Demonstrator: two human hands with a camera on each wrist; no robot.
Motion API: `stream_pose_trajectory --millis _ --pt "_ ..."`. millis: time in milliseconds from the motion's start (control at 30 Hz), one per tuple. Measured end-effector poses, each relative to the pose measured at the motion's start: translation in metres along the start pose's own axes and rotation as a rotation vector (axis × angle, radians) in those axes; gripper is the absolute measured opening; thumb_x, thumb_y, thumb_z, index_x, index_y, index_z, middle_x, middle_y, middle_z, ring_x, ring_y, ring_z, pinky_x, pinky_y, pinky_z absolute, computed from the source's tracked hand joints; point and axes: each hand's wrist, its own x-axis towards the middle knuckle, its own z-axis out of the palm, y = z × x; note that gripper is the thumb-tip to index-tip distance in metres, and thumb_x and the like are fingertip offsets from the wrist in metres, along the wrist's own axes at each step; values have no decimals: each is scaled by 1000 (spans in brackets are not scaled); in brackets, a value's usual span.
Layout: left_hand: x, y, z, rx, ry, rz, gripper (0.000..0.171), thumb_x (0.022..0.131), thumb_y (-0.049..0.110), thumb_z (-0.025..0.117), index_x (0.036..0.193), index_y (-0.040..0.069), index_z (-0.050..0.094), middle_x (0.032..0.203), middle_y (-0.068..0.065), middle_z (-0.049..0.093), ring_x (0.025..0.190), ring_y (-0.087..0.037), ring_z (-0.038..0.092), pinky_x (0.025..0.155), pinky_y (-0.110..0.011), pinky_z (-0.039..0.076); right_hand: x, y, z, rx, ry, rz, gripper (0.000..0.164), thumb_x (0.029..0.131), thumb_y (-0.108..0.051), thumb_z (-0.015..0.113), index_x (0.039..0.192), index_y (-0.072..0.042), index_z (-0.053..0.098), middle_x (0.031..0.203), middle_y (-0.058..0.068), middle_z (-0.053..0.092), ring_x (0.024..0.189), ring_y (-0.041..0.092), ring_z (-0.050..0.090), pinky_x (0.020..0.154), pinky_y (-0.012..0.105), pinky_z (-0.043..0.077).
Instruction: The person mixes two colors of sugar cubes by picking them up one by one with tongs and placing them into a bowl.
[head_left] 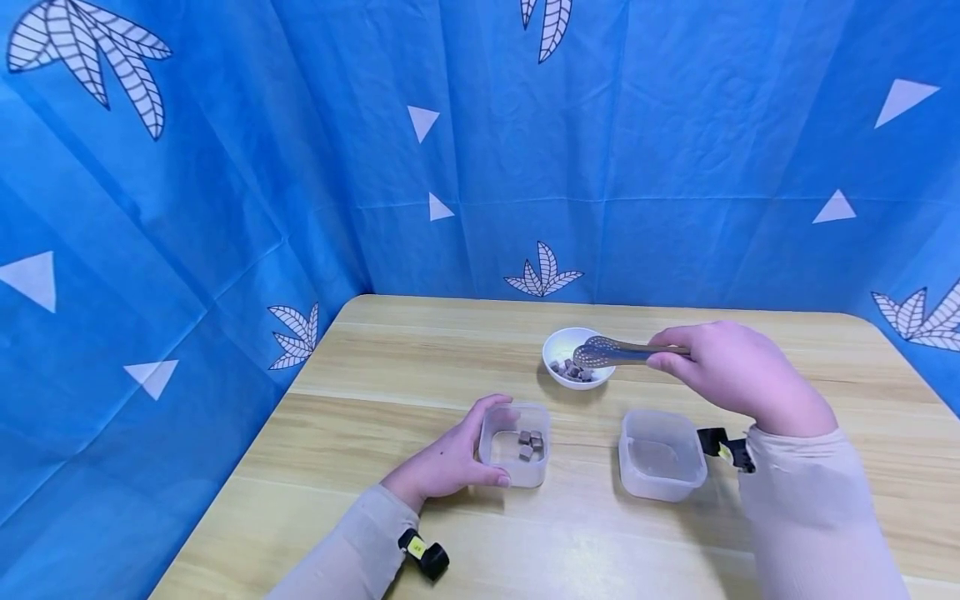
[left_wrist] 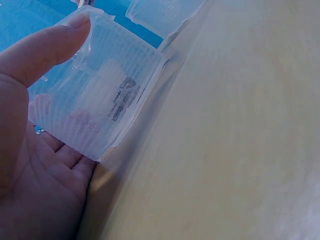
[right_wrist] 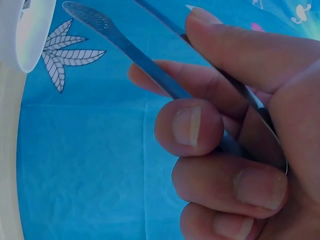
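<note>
My right hand [head_left: 731, 371] grips metal tongs [head_left: 633, 353] with perforated heads. The heads hover over a white bowl [head_left: 556, 343] that holds several small brown cubes [head_left: 572, 372]. In the right wrist view, the tongs' two arms [right_wrist: 135, 59] stand apart, and I see nothing between them. With its thumb on the near side and fingers round the far side, my left hand [head_left: 453, 454] holds a clear square plastic container [head_left: 529, 477] on the table. A few brown cubes [head_left: 526, 452] lie inside that container; through its wall in the left wrist view they look dark and blurred.
Right of the held container, below my right forearm, stands a second clear plastic container [head_left: 660, 487]; no cubes show in it. Everything rests on a light wooden table [head_left: 420, 350]. A blue patterned curtain [head_left: 487, 150] hangs behind and to the left.
</note>
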Motion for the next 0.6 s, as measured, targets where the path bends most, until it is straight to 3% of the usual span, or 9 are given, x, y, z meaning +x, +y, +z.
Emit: stream_pose_trajectory --millis 167,367,600 --pt "0 -1 1 8 -1 8 104 75 27 90 154 38 24 150 7 44 139 -17 40 114 -48 28 -2 -13 -3 12 5 -48 30 98 -43 65 116 -22 75 97 -7 73 86 20 68 78 51 53" --pt "-2 -2 1 -8 -5 -5 105 75 25 90 156 33 23 151 3 43 137 -19 43 112 -46 33 -2 -38 -4 63 -30 -153 27 95 -45 69 114 -26 72 75 -17 60 62 6 49 61 34 44" --pt "0 -2 0 4 3 1 103 75 26 90 153 40 24 153 -1 40 137 -21 42 113 -48 32 16 -69 -10 27 -92 -294 23 88 -38 78 109 -28 75 75 -20 59 59 3 48 57 30 43"
